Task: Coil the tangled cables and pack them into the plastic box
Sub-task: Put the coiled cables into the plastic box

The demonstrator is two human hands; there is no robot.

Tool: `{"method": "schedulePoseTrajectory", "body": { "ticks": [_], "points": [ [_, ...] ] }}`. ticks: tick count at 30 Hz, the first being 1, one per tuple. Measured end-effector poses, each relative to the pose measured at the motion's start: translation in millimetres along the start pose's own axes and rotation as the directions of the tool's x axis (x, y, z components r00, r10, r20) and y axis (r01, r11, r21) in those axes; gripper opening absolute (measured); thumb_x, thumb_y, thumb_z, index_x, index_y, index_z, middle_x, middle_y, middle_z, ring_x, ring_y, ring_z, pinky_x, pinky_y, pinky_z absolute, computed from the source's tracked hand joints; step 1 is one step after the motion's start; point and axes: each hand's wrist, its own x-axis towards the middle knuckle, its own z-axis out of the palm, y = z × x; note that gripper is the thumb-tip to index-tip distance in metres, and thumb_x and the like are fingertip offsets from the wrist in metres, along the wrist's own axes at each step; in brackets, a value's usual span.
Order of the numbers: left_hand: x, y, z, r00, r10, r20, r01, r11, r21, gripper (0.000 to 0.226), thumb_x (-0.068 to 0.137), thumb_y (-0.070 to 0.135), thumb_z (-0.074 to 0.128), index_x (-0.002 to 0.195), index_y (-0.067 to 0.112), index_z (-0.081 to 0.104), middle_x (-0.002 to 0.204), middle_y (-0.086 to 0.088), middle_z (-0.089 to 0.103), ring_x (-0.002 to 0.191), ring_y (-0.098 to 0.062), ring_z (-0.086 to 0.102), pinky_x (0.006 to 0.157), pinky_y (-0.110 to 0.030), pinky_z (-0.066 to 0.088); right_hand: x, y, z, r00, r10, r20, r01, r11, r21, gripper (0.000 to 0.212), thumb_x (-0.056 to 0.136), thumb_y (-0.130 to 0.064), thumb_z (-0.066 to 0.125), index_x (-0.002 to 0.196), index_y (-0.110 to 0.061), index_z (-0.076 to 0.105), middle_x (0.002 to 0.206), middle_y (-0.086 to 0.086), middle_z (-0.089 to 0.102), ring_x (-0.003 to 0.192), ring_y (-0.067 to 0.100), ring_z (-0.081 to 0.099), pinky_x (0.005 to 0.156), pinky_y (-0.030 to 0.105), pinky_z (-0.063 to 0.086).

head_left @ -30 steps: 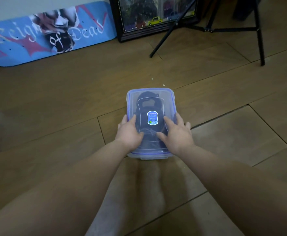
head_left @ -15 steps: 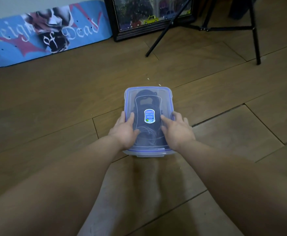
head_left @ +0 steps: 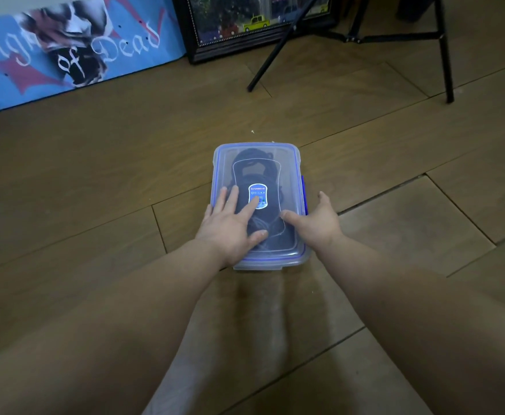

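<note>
Wooden floorboards [head_left: 365,139] filled the scene, with a blue skateboard deck [head_left: 65,55] and a dark-framed picture [head_left: 260,25] propped at the far edge and black tripod legs [head_left: 442,55] standing to the right. Near the middle of the floor sat the plastic box [head_left: 300,256], a clear rectangular container with its blue-rimmed lid [head_left: 260,149] already laid on top.

Judging by how things lay, the task looked close to finished: the cables [head_left: 254,163] showed through the lid as a dark bundle packed inside, and no loose cable could be seen on the floor around it. What seemed to be left was fastening the lid. A blue side latch [head_left: 304,193] on the right edge appeared to be sticking out rather than folded flat, though the dim light made that hard to confirm, and the latches on the other sides could not be made out.

The left hand [head_left: 233,223] lay flat on the near half of the lid, fingers straight and spread, pressing down beside the small oval label [head_left: 258,196]. The right hand [head_left: 317,220] sat at the box's right edge, thumb resting on the lid and fingers reaching down the side towards the latch; its grip looked relaxed and open, not curled round anything.
</note>
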Motion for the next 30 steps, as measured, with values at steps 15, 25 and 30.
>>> {"method": "schedulePoseTrajectory", "body": {
  "ticks": [15,25,30],
  "points": [
    [3,1,-1,1.000,-0.007,0.015,0.007,1.000,-0.025,0.077,0.094,0.062,0.043,0.156,0.037,0.003,0.163,-0.005,-0.018,0.149,-0.023,-0.023,0.121,-0.046,-0.002,-3,2,6,0.991,-0.118,-0.058,0.116,0.992,-0.045,0.023,0.090,-0.023,0.060,0.110,-0.015,0.068,0.102,0.005,0.072,0.096,0.028,0.065,0.087,0.035,0.051],
    [3,3,-4,1.000,0.003,0.012,-0.003,0.998,-0.061,0.069,0.098,0.054,0.042,0.156,0.038,0.007,0.164,-0.003,-0.015,0.149,-0.021,-0.021,0.122,-0.044,0.000,-7,-10,11,0.961,-0.276,0.035,0.252,0.812,-0.526,0.057,0.099,-0.036,0.044,0.148,-0.014,0.026,0.162,0.004,0.013,0.147,0.029,0.014,0.114,0.042,0.021],
    [2,-17,-2,0.961,0.027,-0.276,-0.105,0.956,-0.273,0.054,0.098,0.014,0.050,0.149,0.027,0.038,0.160,-0.007,0.021,0.148,-0.023,0.016,0.118,-0.032,0.018,-9,-19,22,0.834,-0.406,0.374,0.549,0.540,-0.638,0.065,0.099,-0.054,0.031,0.154,-0.037,0.001,0.163,-0.003,-0.011,0.150,0.029,-0.011,0.119,0.048,0.004]
  ]
}}
